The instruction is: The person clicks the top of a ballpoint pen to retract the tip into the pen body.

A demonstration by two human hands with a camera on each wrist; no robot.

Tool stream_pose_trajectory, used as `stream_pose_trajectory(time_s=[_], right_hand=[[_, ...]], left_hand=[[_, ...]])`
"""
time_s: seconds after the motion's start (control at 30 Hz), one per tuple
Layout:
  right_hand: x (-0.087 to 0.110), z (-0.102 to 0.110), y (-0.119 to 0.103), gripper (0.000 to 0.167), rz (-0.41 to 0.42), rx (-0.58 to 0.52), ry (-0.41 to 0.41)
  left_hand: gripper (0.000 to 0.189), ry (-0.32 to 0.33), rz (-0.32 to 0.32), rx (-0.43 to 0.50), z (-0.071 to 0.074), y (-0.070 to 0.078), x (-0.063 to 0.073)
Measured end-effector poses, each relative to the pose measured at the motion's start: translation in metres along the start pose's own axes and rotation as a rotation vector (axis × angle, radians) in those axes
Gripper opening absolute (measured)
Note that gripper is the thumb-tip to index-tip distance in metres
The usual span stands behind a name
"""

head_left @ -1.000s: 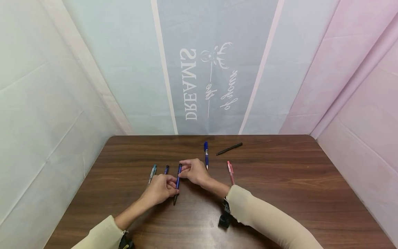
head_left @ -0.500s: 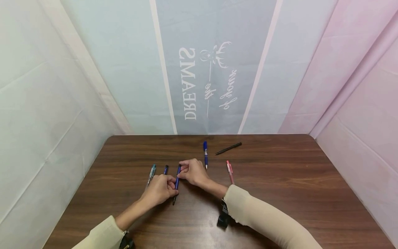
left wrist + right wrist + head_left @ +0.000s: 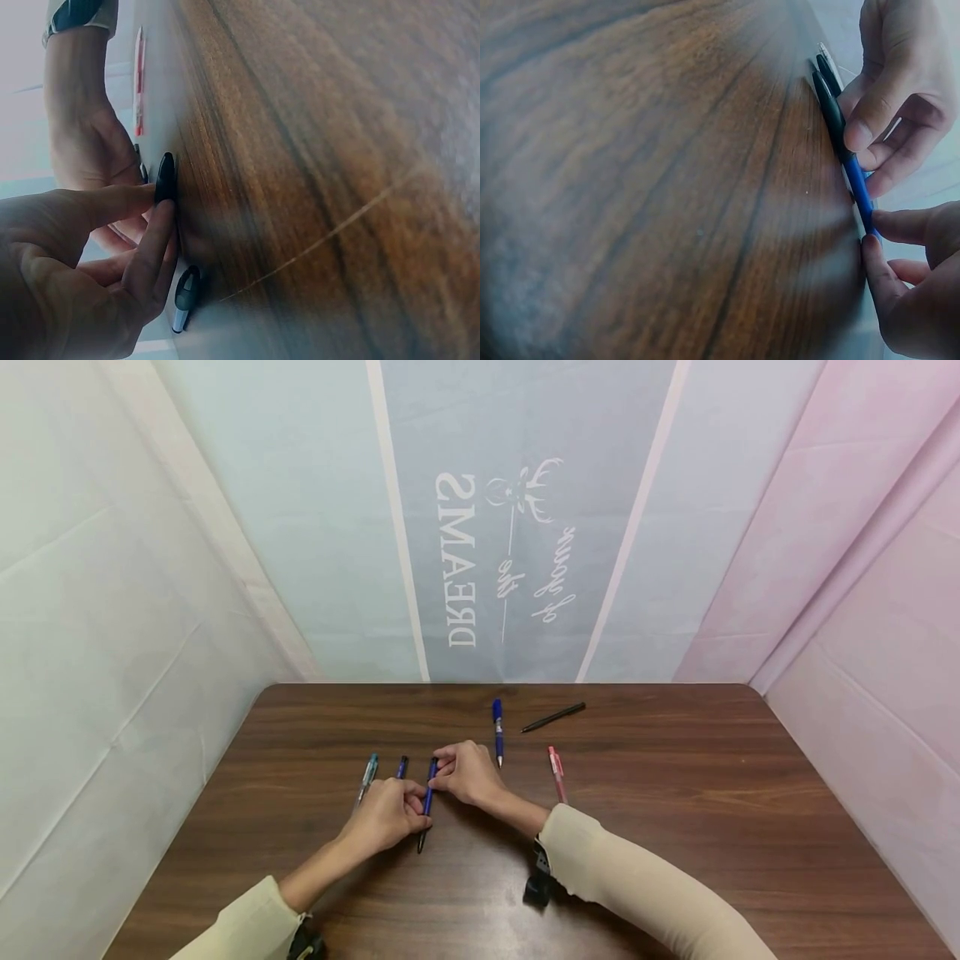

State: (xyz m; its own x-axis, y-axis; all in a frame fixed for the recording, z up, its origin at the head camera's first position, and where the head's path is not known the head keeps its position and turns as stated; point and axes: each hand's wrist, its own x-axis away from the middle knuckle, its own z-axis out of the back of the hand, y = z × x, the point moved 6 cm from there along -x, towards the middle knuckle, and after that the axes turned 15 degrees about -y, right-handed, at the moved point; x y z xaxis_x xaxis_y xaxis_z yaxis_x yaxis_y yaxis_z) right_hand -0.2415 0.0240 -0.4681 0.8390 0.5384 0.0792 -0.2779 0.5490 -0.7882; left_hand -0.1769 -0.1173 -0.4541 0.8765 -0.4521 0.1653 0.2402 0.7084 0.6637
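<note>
A blue pen with a black tip lies lengthwise on the table between my two hands. My left hand pinches its near part between thumb and fingers. At the far end, the thumb and fingers of my right hand pinch it too. The right wrist view shows the blue barrel close along the wood, held by both hands. Just left of it, a second blue pen is partly hidden behind my left hand. Further left lies a teal-topped clear pen, its lower end also covered by that hand.
Beyond my right hand lie a capped-looking blue pen and a slanted black pen. A red pen rests beside my right forearm. Fabric walls enclose the back and sides of the brown wooden table.
</note>
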Motion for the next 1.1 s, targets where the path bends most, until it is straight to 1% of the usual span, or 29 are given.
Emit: stream_pose_trajectory(time_s=[0.2,0.47,0.6,0.77,0.97,1.1], right_hand=[[0.0,0.0,-0.001,0.04,0.008,0.032,-0.01],[0.002,0.001,-0.003,0.041,0.022,0.006,-0.042],[0.004,0.002,-0.002,0.042,0.019,-0.017,-0.059],[0.006,0.004,-0.001,0.044,0.033,-0.046,-0.079],[0.011,0.009,0.001,0.045,0.05,-0.088,-0.091],[0.014,0.014,0.003,0.046,0.057,-0.082,-0.094]], left_hand=[[0.032,0.0,0.008,0.0,0.0,0.001,0.001],[0.033,-0.003,0.0,-0.014,0.001,0.003,0.002],[0.035,0.008,0.003,-0.03,0.003,0.004,0.002],[0.033,0.013,0.013,-0.025,0.007,0.005,0.001],[0.029,0.034,0.003,-0.002,0.014,0.006,-0.004],[0.03,0.046,0.001,0.017,0.018,0.007,-0.01]])
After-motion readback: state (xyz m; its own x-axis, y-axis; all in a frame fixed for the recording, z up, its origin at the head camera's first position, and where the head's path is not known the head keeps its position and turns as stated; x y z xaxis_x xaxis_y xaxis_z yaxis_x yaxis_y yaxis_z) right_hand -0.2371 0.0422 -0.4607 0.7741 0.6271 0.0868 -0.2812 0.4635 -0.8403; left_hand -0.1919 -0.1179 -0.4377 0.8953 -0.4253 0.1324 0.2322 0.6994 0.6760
